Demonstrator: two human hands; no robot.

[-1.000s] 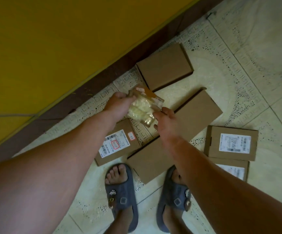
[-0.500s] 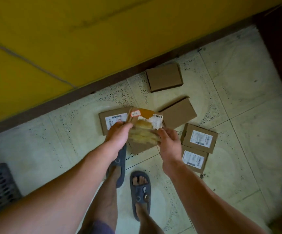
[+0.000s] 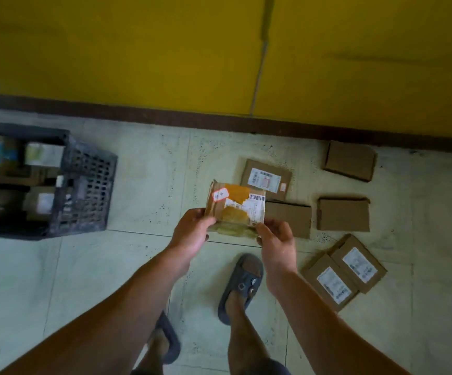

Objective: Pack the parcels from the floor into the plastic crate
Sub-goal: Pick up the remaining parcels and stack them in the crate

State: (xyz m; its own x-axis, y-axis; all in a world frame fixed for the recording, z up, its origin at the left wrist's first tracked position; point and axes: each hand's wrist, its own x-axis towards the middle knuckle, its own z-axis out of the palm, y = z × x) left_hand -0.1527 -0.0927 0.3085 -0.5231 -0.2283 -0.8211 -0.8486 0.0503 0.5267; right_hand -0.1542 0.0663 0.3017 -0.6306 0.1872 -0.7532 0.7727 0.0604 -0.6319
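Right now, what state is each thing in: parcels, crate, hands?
Tape-wrapped brown cardboard parcel: held above the floor.
Left hand: grips its left corner.
Right hand: grips its right corner.
Dark latticed plastic crate: on floor, partly filled.
Flat brown cardboard boxes: closed, lying on floor.

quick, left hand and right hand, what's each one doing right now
Left hand: holding the taped parcel, near left corner.
Right hand: holding the same parcel, near right corner.

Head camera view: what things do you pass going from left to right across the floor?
Black plastic crate → left hand → taped parcel → right hand → plain box nearest the wall.
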